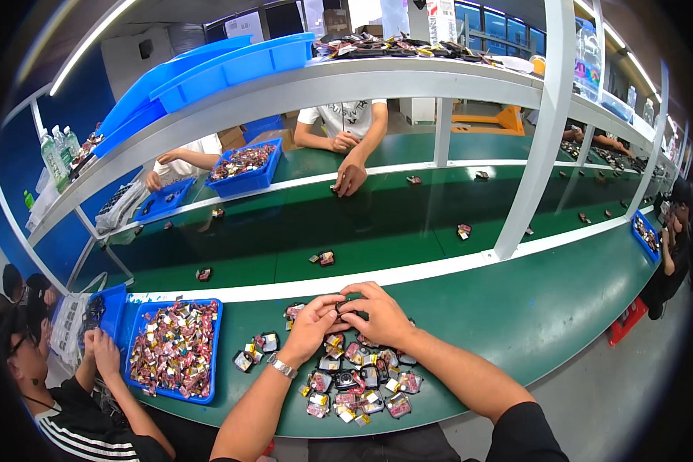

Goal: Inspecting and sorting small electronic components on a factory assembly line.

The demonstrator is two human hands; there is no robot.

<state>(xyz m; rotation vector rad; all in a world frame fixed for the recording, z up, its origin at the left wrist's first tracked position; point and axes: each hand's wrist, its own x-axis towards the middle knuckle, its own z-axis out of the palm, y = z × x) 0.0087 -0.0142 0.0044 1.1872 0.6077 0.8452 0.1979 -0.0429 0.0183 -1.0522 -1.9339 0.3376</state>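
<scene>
Here the left hand (309,325) and right hand (379,314) meet fingertip to fingertip, both pinched closed on one small dark plastic part (345,309) (details too small to tell), just above the heap of small packeted parts (358,379) on the green workbench (547,308), with a blue plastic tray (175,349) to the left

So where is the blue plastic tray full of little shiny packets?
In the head view, the blue plastic tray sits on the green table at the lower left, just left of the left hand and the loose pile of small packets.

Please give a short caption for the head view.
Both hands pinch a small dark part above a pile of small parts on a green bench.
</scene>
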